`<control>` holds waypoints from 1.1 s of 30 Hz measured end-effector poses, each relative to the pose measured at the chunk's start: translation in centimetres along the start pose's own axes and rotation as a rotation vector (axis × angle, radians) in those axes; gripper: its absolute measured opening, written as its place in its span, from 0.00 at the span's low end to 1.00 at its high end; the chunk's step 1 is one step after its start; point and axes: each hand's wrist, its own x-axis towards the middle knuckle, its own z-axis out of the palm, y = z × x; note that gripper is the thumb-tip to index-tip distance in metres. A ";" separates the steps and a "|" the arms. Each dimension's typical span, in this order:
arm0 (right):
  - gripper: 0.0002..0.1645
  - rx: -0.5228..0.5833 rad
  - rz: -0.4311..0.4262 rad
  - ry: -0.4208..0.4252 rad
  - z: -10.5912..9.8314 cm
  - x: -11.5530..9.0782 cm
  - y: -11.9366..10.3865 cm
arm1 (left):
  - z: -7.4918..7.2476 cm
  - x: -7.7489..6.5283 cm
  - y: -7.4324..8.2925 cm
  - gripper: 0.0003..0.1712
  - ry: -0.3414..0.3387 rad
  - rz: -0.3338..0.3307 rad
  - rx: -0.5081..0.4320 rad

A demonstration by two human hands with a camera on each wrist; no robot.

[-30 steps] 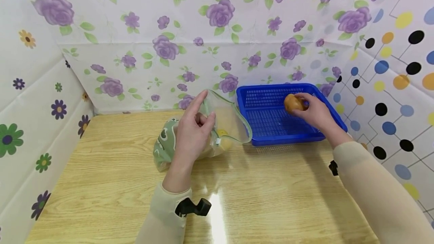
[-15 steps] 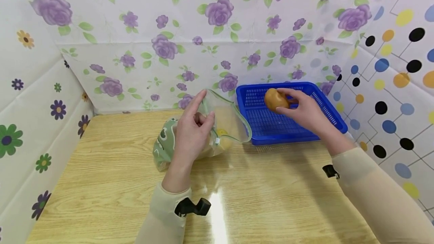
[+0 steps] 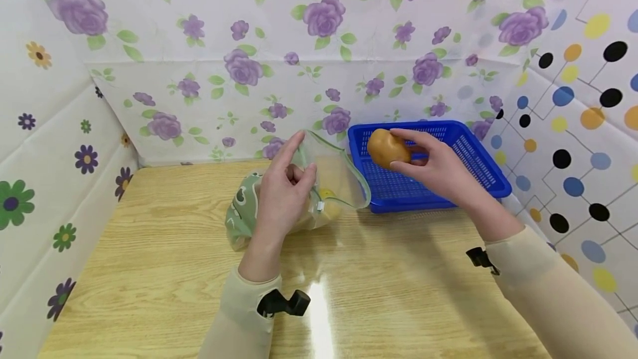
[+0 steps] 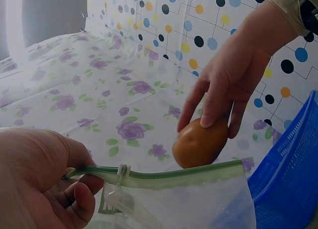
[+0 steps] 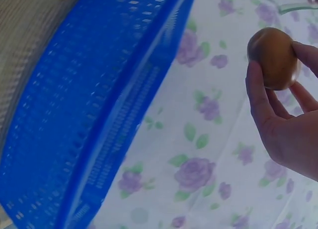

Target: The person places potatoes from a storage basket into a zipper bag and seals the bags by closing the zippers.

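My left hand [image 3: 281,198] holds the rim of a clear zip bag [image 3: 341,173] with a green zip edge and green print, its mouth spread toward the right. In the left wrist view, the thumb and fingers pinch the green edge [image 4: 164,177] beside a white slider. Something yellow [image 3: 329,208] shows through the bag's wall. My right hand [image 3: 443,170] grips a smooth brown potato [image 3: 386,149] between thumb and fingertips, over the left part of the blue basket. From the left wrist, the potato appears just beyond the bag's edge.
A blue perforated plastic basket [image 3: 423,204] stands at the back right, close beside the bag's mouth. The wood-grain table [image 3: 164,270] meets a flowered sheet [image 3: 199,121] behind and patterned sheets at both sides.
My right hand has carried the potato leftward from the basket's right part toward the bag. The left hand and the bag have stayed in place.
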 end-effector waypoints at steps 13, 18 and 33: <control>0.38 0.109 -0.132 -0.104 2.8 -0.7 -2.8 | 0.2 0.0 -0.1 0.37 -0.001 0.018 0.008; 0.39 0.081 -0.216 -0.112 4.5 -0.1 -2.9 | 0.1 0.0 -0.1 0.37 0.000 0.010 0.009; 0.39 0.013 -0.263 -0.065 8.1 1.0 -4.4 | 0.0 0.0 0.0 0.37 0.003 0.006 0.001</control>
